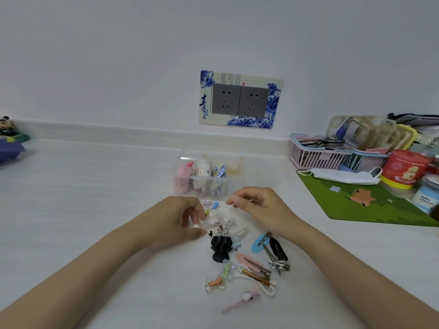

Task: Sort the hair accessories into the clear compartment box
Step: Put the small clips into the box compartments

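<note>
Both forearms reach forward, bare. Left hand (pixel 183 218) curled, palm down, fingertips pinched together. Right hand (pixel 257 205) raised slightly, thumb and forefinger pinched, other fingers loosely bent. Hands apart.

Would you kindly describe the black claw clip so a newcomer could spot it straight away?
Start at the clear compartment box below the wall socket, then come toward the pile of clips in front of it. The black claw clip lies just below the left hand; it is the pile's only chunky, toothed black piece.
</note>
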`<state>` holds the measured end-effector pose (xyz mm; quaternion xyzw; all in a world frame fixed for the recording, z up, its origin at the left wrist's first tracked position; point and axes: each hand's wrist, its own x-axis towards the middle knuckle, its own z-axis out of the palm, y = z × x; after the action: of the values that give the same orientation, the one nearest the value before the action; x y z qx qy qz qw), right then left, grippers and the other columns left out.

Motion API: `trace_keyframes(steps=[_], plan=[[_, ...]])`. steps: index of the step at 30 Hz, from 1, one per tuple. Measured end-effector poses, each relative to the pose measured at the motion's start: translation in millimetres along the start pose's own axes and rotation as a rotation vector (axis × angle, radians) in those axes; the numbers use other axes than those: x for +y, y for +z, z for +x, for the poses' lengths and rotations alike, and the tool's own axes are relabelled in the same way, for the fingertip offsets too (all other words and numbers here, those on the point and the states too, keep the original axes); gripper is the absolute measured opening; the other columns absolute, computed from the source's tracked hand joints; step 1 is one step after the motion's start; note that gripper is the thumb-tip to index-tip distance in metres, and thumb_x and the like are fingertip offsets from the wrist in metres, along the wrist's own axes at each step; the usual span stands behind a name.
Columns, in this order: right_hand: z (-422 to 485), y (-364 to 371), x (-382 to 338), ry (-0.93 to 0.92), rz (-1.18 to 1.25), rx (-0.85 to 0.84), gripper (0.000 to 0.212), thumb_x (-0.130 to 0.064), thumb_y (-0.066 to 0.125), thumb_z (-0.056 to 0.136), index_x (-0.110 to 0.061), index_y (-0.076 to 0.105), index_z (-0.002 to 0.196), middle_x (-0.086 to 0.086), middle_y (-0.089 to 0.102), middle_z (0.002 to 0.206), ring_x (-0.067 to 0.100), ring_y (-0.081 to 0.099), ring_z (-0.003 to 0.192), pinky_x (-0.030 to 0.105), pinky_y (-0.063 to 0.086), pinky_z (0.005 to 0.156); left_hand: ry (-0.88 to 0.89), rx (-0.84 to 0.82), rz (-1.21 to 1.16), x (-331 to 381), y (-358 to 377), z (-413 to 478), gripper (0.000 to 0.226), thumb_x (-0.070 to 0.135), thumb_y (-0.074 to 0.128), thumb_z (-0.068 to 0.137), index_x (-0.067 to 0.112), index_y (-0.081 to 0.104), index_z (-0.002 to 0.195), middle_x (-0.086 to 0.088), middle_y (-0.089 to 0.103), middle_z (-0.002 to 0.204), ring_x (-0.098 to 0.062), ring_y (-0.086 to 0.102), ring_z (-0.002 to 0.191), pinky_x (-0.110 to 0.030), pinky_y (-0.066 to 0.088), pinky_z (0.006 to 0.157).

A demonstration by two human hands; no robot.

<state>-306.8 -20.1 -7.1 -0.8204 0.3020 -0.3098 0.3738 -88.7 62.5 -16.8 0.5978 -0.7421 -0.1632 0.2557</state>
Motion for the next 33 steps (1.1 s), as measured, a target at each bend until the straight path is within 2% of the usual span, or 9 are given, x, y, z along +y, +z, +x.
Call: trace_keyframes(steps=[7,11,15,19,21,24,28,31,33], plan=[[3,11,-2,0.01,0.177,0.041,0.011,-0.021,0.065,0.085,-0.025,0.07,0.095,-0.008,0.073,0.093,0.004,0.067,0.091,0.016,0.051,0.082,0.042,0.264,-0.215,3,-1,6,0.016,0.027,0.075,0.076,0.028,0.062,0.067,0.008,0.064,0.063,-0.004,0.057,0.061,-0.023,0.049,0.059],[4,11,-7,0.048,0.37,0.093,0.015,-0.016,0.068,0.082,-0.019,0.071,0.096,-0.005,0.074,0.09,0.005,0.068,0.084,0.017,0.053,0.071,0.027,0.364,-0.319,11,7,9,0.016,0.036,0.076,0.073,0.024,0.067,0.067,0.014,0.065,0.058,-0.001,0.057,0.056,-0.012,0.043,0.053],[4,7,-10,0.072,0.45,0.099,0.02,-0.013,0.071,0.078,-0.017,0.071,0.097,0.0,0.072,0.088,0.008,0.069,0.08,0.02,0.055,0.07,0.023,0.41,-0.378,15,15,13,0.018,0.04,0.075,0.072,0.025,0.068,0.067,0.009,0.07,0.066,-0.005,0.063,0.061,-0.014,0.045,0.053],[7,-1,-15,0.073,0.428,0.156,0.025,-0.01,0.07,0.078,-0.014,0.065,0.103,0.001,0.072,0.082,0.007,0.068,0.07,0.017,0.055,0.068,0.033,0.412,-0.384,14,22,19,0.012,0.041,0.074,0.074,0.03,0.069,0.076,0.015,0.068,0.075,-0.003,0.063,0.073,-0.021,0.052,0.065],[16,-14,-17,0.078,0.419,0.25,0.023,-0.014,0.07,0.079,-0.013,0.059,0.099,-0.001,0.074,0.078,0.007,0.068,0.066,0.016,0.055,0.066,0.071,0.368,-0.326,9,22,20,0.021,0.051,0.065,0.076,0.036,0.066,0.09,0.022,0.067,0.089,-0.001,0.061,0.089,-0.016,0.047,0.078],[42,-40,-17,0.081,0.271,0.333,0.017,-0.021,0.069,0.081,-0.014,0.058,0.092,-0.001,0.072,0.08,0.005,0.065,0.065,0.018,0.052,0.067,0.108,0.312,-0.172,0,24,20,0.028,0.058,0.05,0.079,0.044,0.057,0.102,0.03,0.059,0.102,0.008,0.052,0.102,-0.004,0.035,0.084],[73,-55,-4,0.116,0.054,0.257,0.025,-0.029,0.07,0.081,-0.013,0.063,0.098,0.002,0.074,0.086,-0.004,0.064,0.068,0.013,0.048,0.069,0.102,0.341,-0.072,-14,25,24,0.026,0.037,0.057,0.088,0.032,0.059,0.113,0.032,0.053,0.104,0.006,0.05,0.105,0.0,0.031,0.088],[87,-50,6,0.157,-0.016,0.119,0.025,-0.033,0.07,0.08,-0.015,0.065,0.098,0.001,0.075,0.086,-0.005,0.065,0.072,0.016,0.045,0.07,0.109,0.349,-0.065,-18,25,25,0.025,0.039,0.055,0.089,0.035,0.058,0.114,0.032,0.053,0.107,0.01,0.048,0.106,0.0,0.031,0.088],[91,-45,11,0.148,-0.094,0.034,0.02,-0.031,0.069,0.082,-0.016,0.069,0.095,0.002,0.074,0.088,0.002,0.063,0.076,0.021,0.044,0.075,0.106,0.336,-0.075,-19,26,25,0.025,0.038,0.054,0.089,0.036,0.057,0.114,0.029,0.055,0.108,0.01,0.048,0.107,-0.001,0.032,0.089]])
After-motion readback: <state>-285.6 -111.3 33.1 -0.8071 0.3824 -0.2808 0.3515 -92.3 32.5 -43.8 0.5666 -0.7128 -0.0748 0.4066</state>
